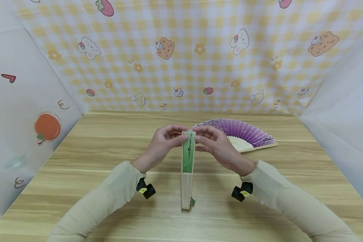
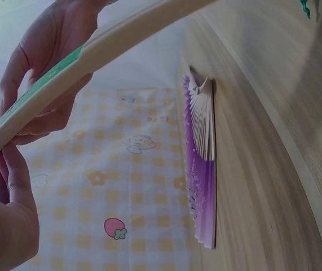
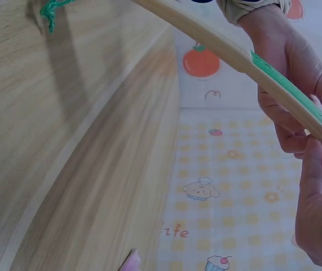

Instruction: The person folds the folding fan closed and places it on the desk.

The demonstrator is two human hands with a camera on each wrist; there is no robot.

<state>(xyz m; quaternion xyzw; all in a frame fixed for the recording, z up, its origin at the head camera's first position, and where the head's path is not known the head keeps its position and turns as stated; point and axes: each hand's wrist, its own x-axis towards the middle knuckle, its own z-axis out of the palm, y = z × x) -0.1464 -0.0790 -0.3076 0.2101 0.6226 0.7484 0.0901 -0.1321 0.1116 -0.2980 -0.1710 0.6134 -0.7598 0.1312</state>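
A folded hand fan (image 1: 188, 158), with green cloth at its top and pale ribs below, stands between both hands, its far end raised off the table. My left hand (image 1: 160, 143) pinches that far end from the left, thumb on the near face. From the other side, my right hand (image 1: 219, 146) grips the same end with thumb and fingers. A green tassel (image 1: 192, 202) hangs by the fan's near end. In the left wrist view, the fan's outer rib (image 2: 98, 56) runs up from the fingertips. Whether the near end touches the table is unclear.
Behind the right hand lies a spread purple fan (image 1: 242, 131) with pale ribs, partly hidden by that hand. The wooden table (image 1: 109, 188) ends at a yellow checked cloth (image 1: 187, 74) at the back. A white printed cloth (image 1: 21, 101) borders the left side.
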